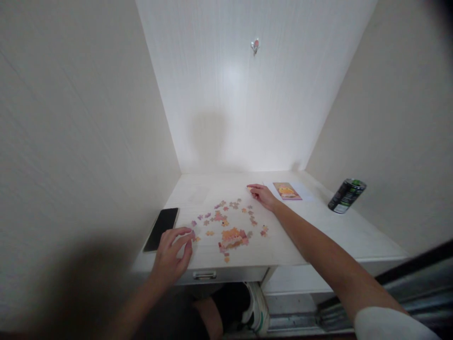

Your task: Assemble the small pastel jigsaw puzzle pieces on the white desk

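White desk (318,226) tucked in a wall nook. Black phone (161,228) far left, can (346,195) far right. Loose puzzle pieces (230,224) sit between my hands: left hand (171,257) fingers pinch a piece (193,234), right hand (264,194) fingertips pinch another piece (249,189) near the reference card (287,191).

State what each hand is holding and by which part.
The right hand pinches a small puzzle piece at its fingertips. The left hand touches a purple piece on the desk; a real grip cannot be told.
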Tool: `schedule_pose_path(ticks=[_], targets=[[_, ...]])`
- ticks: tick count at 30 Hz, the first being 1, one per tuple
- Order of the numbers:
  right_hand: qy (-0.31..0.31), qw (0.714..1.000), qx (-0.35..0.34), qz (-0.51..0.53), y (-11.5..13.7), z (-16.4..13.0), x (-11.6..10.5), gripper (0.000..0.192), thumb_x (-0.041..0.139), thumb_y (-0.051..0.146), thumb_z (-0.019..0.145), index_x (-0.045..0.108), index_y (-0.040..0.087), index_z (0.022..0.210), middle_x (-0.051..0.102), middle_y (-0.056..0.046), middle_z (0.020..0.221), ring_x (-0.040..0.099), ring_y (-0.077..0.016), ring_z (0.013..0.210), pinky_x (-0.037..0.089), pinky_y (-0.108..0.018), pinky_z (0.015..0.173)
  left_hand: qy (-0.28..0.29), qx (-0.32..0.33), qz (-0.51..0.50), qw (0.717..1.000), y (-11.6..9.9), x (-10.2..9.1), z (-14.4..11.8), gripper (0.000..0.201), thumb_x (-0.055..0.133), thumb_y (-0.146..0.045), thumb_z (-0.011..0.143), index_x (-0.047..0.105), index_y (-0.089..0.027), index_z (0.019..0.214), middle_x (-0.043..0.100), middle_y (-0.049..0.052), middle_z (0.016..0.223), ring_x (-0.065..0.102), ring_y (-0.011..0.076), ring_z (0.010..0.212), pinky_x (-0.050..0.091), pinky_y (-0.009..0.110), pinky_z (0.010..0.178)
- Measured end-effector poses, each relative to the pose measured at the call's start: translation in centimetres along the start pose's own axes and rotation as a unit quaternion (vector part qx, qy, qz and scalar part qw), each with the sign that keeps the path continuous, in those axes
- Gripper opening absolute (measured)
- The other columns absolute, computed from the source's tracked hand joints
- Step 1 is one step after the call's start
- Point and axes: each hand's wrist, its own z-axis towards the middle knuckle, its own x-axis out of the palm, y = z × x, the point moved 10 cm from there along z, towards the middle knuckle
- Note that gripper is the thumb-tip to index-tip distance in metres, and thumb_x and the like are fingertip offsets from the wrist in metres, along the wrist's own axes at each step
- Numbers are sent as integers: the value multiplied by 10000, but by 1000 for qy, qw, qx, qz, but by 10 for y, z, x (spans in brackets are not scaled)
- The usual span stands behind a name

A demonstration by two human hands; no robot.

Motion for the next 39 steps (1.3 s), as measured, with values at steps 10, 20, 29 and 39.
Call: schedule_pose_path(ticks=[10, 20, 29, 39], targets=[[-69, 996, 21, -50, 6, -32, 5, 391, 643, 349, 680, 687, 129, 1000, 480, 52, 511, 371, -91, 466, 260, -234, 448, -44, -66, -23, 997, 23, -20, -10, 221, 584, -170, 875, 633, -228, 1082, 630, 87, 1107, 595, 245, 1030, 489, 459, 924], [-36, 976, -31, -214, 36, -94, 7, 313, 694, 379, 758, 724, 139, 956, 748, -86, 932, 652, -164, 803, 489, -280, 745, -85, -94, -18, 992, 25, -49, -9, 251, 602, -204, 866, 617, -215, 1116, 624, 99, 1157, 577, 257, 1090, 457, 474, 989], [26, 914, 11, -405, 53, -91, -17, 146, 749, 250, 697, 753, 133, 784, 737, -65, 757, 629, -182, 699, 471, -280, 692, -121, -72, -22, 990, 22, -52, -14, 259, 635, -192, 834, 643, -164, 1091, 644, 126, 1129, 590, 259, 1061, 451, 456, 980], [26, 896, 28, -442, 31, -125, -27, 226, 659, 321, 804, 746, 146, 918, 746, -75, 901, 645, -182, 791, 474, -270, 714, -105, -77, -13, 991, 24, -46, -14, 267, 641, -191, 830, 653, -149, 1094, 638, 145, 1148, 578, 273, 1076, 450, 464, 986]])
